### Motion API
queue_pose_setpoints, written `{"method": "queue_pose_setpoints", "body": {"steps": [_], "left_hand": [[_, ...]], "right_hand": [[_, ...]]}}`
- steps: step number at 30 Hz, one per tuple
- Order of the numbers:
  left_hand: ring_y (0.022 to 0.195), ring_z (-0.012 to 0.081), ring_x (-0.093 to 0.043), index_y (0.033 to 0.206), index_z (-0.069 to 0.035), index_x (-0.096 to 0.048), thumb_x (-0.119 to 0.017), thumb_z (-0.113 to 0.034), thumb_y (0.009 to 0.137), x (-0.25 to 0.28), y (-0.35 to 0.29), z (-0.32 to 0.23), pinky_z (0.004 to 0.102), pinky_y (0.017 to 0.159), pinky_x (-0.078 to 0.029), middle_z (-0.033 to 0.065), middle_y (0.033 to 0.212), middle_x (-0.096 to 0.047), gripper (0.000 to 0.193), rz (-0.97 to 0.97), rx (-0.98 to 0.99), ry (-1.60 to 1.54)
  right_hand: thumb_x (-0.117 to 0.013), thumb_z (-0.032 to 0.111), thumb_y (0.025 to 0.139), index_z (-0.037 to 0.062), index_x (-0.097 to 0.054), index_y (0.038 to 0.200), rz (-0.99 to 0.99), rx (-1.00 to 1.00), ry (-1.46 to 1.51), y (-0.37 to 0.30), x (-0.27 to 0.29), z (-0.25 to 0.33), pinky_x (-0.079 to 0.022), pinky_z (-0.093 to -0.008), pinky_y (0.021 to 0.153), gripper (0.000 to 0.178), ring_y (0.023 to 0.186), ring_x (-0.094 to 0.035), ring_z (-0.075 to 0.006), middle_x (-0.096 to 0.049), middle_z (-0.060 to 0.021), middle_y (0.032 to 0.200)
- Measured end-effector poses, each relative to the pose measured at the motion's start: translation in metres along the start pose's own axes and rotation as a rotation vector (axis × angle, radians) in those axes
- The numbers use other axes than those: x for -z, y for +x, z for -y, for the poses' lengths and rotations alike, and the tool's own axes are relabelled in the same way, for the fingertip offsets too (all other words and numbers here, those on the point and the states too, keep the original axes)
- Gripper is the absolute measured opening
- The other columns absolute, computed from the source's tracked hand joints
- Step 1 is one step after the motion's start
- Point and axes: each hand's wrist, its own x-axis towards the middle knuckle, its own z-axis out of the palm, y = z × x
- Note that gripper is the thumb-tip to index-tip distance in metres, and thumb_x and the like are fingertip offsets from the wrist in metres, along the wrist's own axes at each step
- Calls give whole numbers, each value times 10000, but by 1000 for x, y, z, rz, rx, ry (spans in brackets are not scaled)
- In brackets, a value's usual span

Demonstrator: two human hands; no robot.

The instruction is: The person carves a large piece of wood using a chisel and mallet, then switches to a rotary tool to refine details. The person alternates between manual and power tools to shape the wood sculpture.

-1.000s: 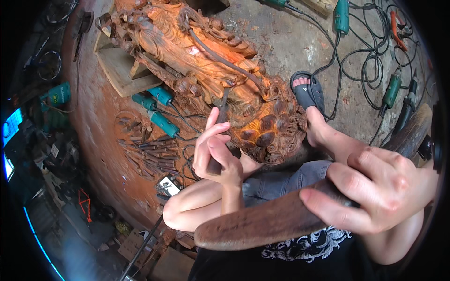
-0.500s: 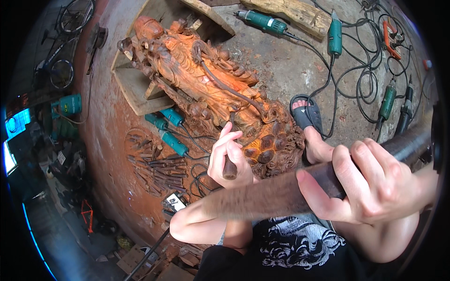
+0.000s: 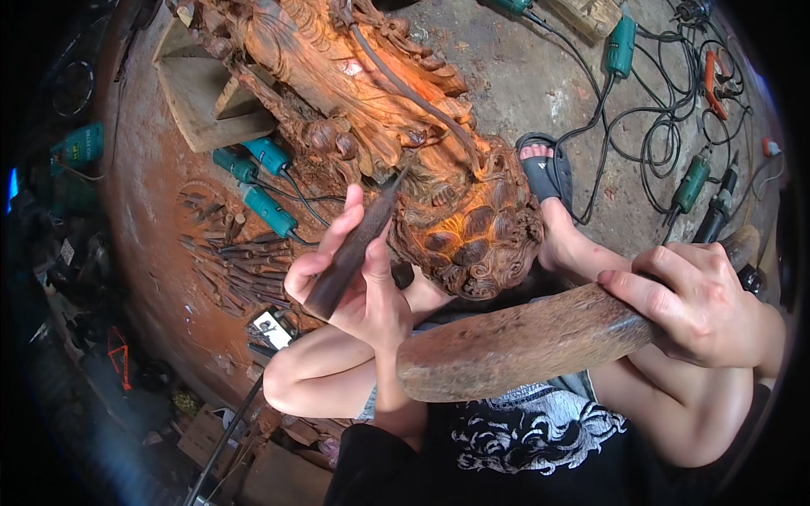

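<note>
A dark wooden-handled carving chisel lies across the fingers of my left hand, the thumb resting along it. Its narrow tip points up and right, close to the carved wooden statue; whether it touches the wood I cannot tell. The statue is reddish orange, with flowing folds and a knobbly lower end of rounded, scale-like shapes. My right hand is wrapped round a thick, curved wooden club-like mallet. Its broad worn end reaches left across my lap, beside my left wrist.
Wooden blocks prop the statue. Several chisels lie in a heap on the dusty floor at left, near green power tools. More green grinders and tangled black cords lie at right, beyond my sandalled foot.
The whole view has shifted, with the statue now higher and further left. My left hand has turned, so the chisel's length shows. The mallet, blurred before, is now sharp.
</note>
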Motion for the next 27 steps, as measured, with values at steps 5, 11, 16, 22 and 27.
{"method": "queue_pose_setpoints", "body": {"steps": [5,11,16,22,27], "left_hand": [[1257,480,-632,926,-85,-449,-749,108,886,23,1,13,611,1099,-503,142,1058,-634,359,207,-172,93],[1149,439,-705,832,-66,-467,-753,157,847,24,-1,27,583,1068,-543,141,1004,-617,363,217,-293,206],[1136,428,-713,816,-67,-463,-765,160,837,21,-2,25,567,1036,-567,133,991,-612,378,157,-289,218],[1108,413,-726,803,-72,-456,-776,168,822,10,-9,18,543,1015,-586,119,981,-606,401,102,-307,308],[1082,394,-737,791,-67,-458,-774,175,816,6,-7,20,520,996,-600,110,974,-600,399,153,-325,334]], "right_hand": [[-812,220,664,21,-654,1234,40,-50,3,9,2,3,-463,-397,708,624,818,-609,-265,-620,-126,1052],[-813,222,643,8,-706,1167,47,-100,3,13,-2,11,-467,-419,737,576,870,-627,-283,-625,-115,1107],[-813,232,645,3,-706,1177,89,-72,82,3,-5,-7,-468,-422,743,589,883,-631,-286,-630,-110,1107],[-837,258,666,0,-685,1213,62,-50,66,-4,-9,-11,-444,-405,806,624,894,-616,-263,-628,-96,1074],[-720,143,727,26,-702,1183,-150,101,-118,0,-18,-18,-441,-318,547,472,642,-578,-174,-684,-129,1025]]}}
